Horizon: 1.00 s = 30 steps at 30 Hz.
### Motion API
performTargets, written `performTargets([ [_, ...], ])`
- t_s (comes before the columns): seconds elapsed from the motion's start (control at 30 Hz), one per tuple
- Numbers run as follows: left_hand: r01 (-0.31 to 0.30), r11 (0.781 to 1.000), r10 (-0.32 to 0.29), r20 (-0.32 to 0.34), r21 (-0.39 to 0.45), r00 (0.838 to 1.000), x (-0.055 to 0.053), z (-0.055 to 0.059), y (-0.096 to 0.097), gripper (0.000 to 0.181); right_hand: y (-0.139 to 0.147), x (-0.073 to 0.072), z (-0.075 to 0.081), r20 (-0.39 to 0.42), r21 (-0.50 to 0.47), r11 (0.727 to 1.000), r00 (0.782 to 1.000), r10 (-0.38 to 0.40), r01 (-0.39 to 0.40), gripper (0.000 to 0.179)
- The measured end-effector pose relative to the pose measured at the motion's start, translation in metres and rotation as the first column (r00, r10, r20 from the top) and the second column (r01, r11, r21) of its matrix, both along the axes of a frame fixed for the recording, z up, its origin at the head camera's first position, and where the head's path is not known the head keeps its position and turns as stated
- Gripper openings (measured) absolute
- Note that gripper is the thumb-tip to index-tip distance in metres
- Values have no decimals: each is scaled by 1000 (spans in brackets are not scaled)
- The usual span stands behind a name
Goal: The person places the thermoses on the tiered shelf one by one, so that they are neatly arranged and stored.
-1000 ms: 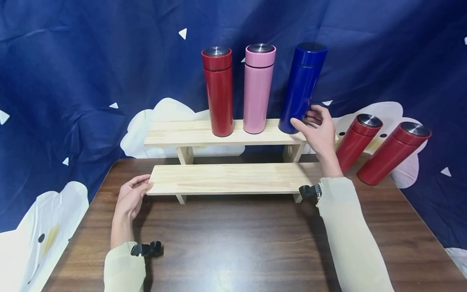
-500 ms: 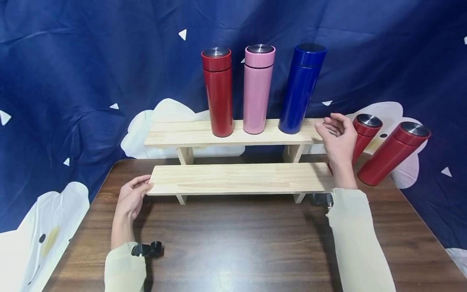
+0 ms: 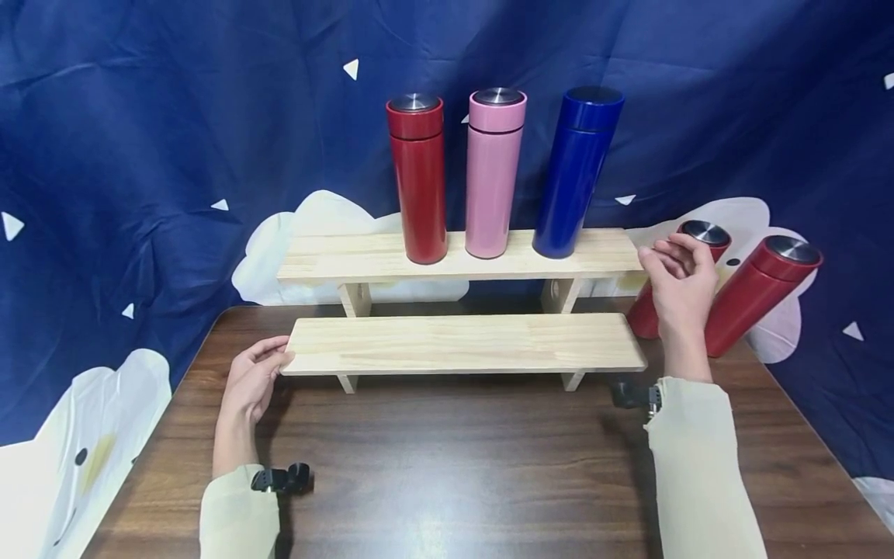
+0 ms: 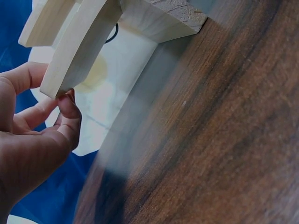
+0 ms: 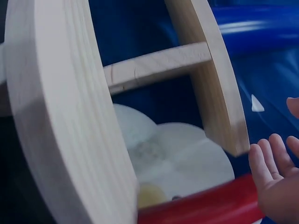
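"Red glossy cylindrical bottle [image 3: 644,312], first right of the pale wooden rack [image 3: 461,344]: position?"

"On the brown wooden counter [image 3: 454,458], just beyond the right hand [image 3: 680,283], the nearer one; long axis roughly upright."

"Hands?"

"Right: fingers relaxed, thumb apart, nothing held. Left hand [image 3: 253,380]: pinching the rack's lower-board end."

"Obscured?"

"Bottle's middle, behind the right hand; contact unclear. Right wrist view crops that hand."

My right hand [image 5: 280,191] hangs beside a red bottle [image 5: 201,205], near the corner of a wooden shelf [image 5: 217,93]; past its edge, a blue bottle [image 5: 261,29].
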<state>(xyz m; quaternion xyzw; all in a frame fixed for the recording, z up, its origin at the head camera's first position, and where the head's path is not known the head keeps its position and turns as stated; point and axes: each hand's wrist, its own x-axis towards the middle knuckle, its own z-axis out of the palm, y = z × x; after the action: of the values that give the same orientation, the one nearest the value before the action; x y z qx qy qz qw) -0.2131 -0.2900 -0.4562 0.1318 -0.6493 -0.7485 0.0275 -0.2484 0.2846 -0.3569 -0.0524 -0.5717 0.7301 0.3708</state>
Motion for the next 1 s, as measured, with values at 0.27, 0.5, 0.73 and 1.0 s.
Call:
performTargets([
  [0.27,-5,1000,5,-12,7,1000,-2,5,1,40,31,14,-14,17,-207,978,1000,-13,16,40],
  [0.5,-13,1000,13,2,14,1000,1,2,2,37,46,24,-33,168,-233,970,985,-27,66,43],
  [0.73,-15,1000,15,4,1,1000,2,0,4,38,53,30,-48,258,-242,966,966,-23,87,46],
  [1.0,-9,1000,9,3,-16,1000,2,2,2,44,59,30,-60,233,-268,959,972,-29,93,44],
])
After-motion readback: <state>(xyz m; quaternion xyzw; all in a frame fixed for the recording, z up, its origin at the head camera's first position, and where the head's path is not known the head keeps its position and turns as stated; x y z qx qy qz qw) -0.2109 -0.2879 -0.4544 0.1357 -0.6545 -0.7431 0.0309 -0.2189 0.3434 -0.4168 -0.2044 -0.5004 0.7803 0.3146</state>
